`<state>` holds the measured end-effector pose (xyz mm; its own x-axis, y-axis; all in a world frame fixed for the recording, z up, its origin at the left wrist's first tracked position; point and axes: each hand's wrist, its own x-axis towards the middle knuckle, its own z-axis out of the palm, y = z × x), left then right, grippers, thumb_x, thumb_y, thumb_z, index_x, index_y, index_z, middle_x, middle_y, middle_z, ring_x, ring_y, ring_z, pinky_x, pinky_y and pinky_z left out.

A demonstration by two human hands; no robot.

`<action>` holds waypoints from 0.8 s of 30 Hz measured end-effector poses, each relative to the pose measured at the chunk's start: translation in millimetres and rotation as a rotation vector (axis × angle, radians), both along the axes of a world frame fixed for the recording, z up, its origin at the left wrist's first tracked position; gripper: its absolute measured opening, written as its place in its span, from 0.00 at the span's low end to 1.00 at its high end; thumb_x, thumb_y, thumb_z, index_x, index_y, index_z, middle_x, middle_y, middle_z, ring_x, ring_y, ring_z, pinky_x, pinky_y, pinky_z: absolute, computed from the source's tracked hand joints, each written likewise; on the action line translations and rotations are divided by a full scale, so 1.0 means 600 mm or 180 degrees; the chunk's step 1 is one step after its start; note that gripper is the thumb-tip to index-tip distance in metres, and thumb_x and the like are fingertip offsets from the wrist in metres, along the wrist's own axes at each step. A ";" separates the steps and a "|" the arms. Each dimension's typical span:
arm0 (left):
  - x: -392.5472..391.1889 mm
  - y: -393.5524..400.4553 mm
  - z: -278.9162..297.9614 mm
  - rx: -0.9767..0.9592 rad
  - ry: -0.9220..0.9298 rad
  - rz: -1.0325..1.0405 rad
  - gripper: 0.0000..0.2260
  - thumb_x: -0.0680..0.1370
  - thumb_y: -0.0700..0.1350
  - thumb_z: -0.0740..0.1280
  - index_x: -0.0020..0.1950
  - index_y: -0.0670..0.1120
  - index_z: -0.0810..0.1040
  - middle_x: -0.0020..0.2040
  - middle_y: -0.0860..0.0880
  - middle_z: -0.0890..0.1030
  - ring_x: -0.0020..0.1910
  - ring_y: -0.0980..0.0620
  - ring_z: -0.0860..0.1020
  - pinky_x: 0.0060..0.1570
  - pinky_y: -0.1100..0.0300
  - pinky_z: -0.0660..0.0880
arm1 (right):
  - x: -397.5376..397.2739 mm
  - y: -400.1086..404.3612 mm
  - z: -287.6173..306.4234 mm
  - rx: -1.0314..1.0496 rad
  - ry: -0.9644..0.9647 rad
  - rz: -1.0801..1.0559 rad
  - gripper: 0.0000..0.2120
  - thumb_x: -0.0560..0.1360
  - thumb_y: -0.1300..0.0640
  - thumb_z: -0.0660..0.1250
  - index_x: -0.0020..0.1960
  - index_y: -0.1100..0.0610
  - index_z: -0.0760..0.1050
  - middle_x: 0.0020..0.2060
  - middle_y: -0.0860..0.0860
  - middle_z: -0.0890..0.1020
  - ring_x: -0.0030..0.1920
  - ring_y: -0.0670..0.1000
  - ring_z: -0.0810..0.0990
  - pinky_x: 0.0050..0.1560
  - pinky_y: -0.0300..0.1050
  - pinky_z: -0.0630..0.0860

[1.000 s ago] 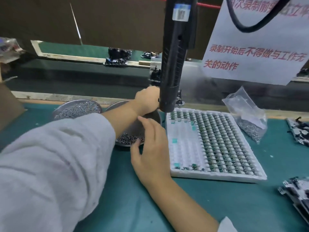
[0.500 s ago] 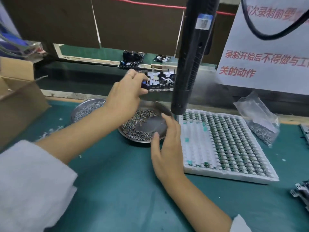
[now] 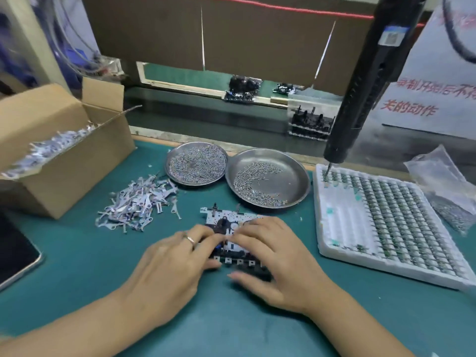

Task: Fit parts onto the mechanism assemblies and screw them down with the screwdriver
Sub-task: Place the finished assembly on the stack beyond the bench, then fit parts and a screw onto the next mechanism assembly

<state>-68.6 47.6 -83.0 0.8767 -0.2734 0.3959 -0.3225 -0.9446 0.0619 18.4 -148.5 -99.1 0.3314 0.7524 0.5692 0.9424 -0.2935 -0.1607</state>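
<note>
Seen from above, a person's two bare hands meet over a mechanism assembly (image 3: 226, 225), a white and black plate with small posts, lying flat on a green counter (image 3: 77, 266) near its front middle. The left hand (image 3: 175, 264), a ring on one finger, lies over the assembly's left side with its fingers bent down onto it and its thumb along the near edge. The right hand (image 3: 273, 258) covers the right side, its fingertips pressed to the top face and its thumb against the near edge; motion blur hides whether either hand pinches a small part. Just behind and to the left of the assembly lies a loose heap of small flat metal parts (image 3: 136, 204), and more fill an open cardboard box (image 3: 64, 161) at the far left. Behind the assembly two round metal dishes (image 3: 298, 181) of screws sit side by side, touching. To the right lies a white tray (image 3: 342, 222) whose rows of pockets hold small components. A black electric screwdriver (image 3: 365, 81) hangs tilted above the tray's far left corner, its bit close to the tray, with no hand on it. A clear plastic bag (image 3: 443, 186) lies at the far right.
</note>
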 end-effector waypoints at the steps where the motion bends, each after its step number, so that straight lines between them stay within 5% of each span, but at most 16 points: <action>1: 0.001 0.004 -0.001 -0.0057 0.0075 0.0024 0.15 0.75 0.54 0.63 0.57 0.48 0.79 0.49 0.51 0.81 0.35 0.50 0.81 0.32 0.62 0.76 | 0.000 0.003 -0.002 -0.0252 -0.0069 -0.0057 0.18 0.76 0.51 0.68 0.62 0.60 0.76 0.54 0.54 0.80 0.55 0.56 0.77 0.58 0.51 0.72; 4: 0.016 0.027 0.000 -0.0431 -0.0089 0.0374 0.23 0.75 0.61 0.58 0.60 0.49 0.80 0.53 0.52 0.81 0.42 0.51 0.82 0.42 0.61 0.76 | 0.003 0.003 -0.004 -0.0372 0.0011 -0.0292 0.16 0.75 0.55 0.69 0.61 0.59 0.77 0.54 0.53 0.80 0.55 0.56 0.77 0.57 0.50 0.73; 7: 0.053 0.066 0.006 -0.0259 -0.0334 0.0898 0.20 0.77 0.55 0.59 0.58 0.44 0.81 0.52 0.46 0.82 0.49 0.44 0.80 0.52 0.52 0.68 | 0.003 0.001 -0.003 -0.0294 0.0170 -0.0500 0.17 0.75 0.55 0.67 0.62 0.59 0.76 0.55 0.52 0.80 0.56 0.55 0.77 0.59 0.46 0.70; 12: 0.091 0.096 0.000 -0.0088 -0.0086 0.1403 0.06 0.72 0.41 0.74 0.49 0.44 0.84 0.44 0.47 0.84 0.49 0.41 0.78 0.53 0.49 0.58 | 0.002 -0.001 0.000 -0.0267 0.0361 -0.0491 0.19 0.76 0.51 0.66 0.65 0.58 0.74 0.56 0.52 0.79 0.58 0.51 0.74 0.61 0.45 0.67; 16: 0.096 0.090 0.009 -0.0431 0.0024 0.1465 0.06 0.75 0.41 0.71 0.50 0.48 0.84 0.45 0.49 0.84 0.52 0.42 0.76 0.53 0.51 0.56 | 0.002 0.001 0.001 0.0013 0.0342 -0.0466 0.18 0.77 0.51 0.63 0.63 0.60 0.76 0.54 0.52 0.80 0.56 0.52 0.76 0.59 0.48 0.69; 19: 0.089 0.079 0.021 -0.0794 -0.0486 0.1197 0.06 0.77 0.45 0.67 0.50 0.48 0.83 0.45 0.50 0.83 0.49 0.45 0.78 0.52 0.55 0.56 | -0.001 0.004 0.003 0.0646 0.0525 -0.0479 0.13 0.78 0.56 0.63 0.58 0.62 0.78 0.52 0.52 0.81 0.53 0.51 0.77 0.56 0.48 0.72; 24: 0.076 -0.006 0.032 -0.1324 -0.1328 -0.0166 0.07 0.74 0.39 0.69 0.51 0.42 0.82 0.43 0.50 0.81 0.42 0.55 0.76 0.50 0.54 0.69 | -0.016 0.023 0.010 0.1558 0.1819 -0.0608 0.11 0.75 0.57 0.67 0.57 0.55 0.79 0.49 0.47 0.83 0.52 0.42 0.79 0.54 0.34 0.73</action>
